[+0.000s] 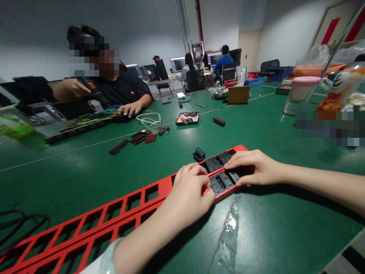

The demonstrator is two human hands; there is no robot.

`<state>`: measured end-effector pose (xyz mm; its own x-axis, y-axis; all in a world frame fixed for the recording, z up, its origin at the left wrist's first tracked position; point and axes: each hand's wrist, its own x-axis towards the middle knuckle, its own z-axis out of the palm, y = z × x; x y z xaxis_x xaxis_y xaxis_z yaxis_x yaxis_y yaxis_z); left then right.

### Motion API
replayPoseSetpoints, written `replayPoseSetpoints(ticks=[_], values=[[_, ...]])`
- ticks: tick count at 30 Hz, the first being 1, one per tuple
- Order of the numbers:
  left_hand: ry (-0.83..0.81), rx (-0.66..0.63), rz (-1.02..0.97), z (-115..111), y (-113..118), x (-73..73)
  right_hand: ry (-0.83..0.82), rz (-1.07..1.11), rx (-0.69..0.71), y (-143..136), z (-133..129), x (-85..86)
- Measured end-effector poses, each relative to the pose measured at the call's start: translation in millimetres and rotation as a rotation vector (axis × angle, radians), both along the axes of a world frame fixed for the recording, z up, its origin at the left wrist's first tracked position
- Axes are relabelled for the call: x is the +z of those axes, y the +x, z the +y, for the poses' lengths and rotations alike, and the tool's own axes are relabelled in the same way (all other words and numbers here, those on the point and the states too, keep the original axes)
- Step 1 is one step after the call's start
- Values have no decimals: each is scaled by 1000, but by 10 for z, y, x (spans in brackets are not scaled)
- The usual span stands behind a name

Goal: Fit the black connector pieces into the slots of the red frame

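A long red frame (164, 186) with two rows of rectangular openings runs slantwise across the green table. Black plastic modules (222, 182) fill several openings near its right end. My left hand (194, 186) lies over the frame just left of these modules, fingers curled; what is under the fingertips is hidden. At the right end, my right hand (253, 166) has thumb and fingers closed about a black module (234, 176), partly covered by the hand. Two loose black modules (199, 153) lie beside the frame's far edge.
Across the green table (265, 236), a person in black (125, 89) holds a dark tool beside a strip of coloured wires (94, 120). A small tray of wires (187, 118), a black block (219, 121), a white cable (149, 121) and a pink-lidded cup (301, 95) stand around.
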<state>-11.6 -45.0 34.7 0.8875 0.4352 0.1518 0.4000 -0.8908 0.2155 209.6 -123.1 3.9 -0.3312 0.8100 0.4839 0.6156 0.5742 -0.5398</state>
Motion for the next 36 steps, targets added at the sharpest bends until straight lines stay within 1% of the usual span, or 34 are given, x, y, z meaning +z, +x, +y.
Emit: replayPoseSetpoints(ticks=[5,8,16,22,30,36], values=[[17,-58,53,80,55,61,10,0,10,2,7,-3],[14,-68,67,98,78,75,15,-2,11,5,10,-6],[-20,-145,99,147,110,96,16,-12,11,7,5,4],[10,-127,95,148,128,46,11,-11,13,11,4,6],[-17,-101,135,148,158,44,14,-9,10,7,3,9],[-11,-84,113,140,159,23,10,-9,15,20,7,-1]])
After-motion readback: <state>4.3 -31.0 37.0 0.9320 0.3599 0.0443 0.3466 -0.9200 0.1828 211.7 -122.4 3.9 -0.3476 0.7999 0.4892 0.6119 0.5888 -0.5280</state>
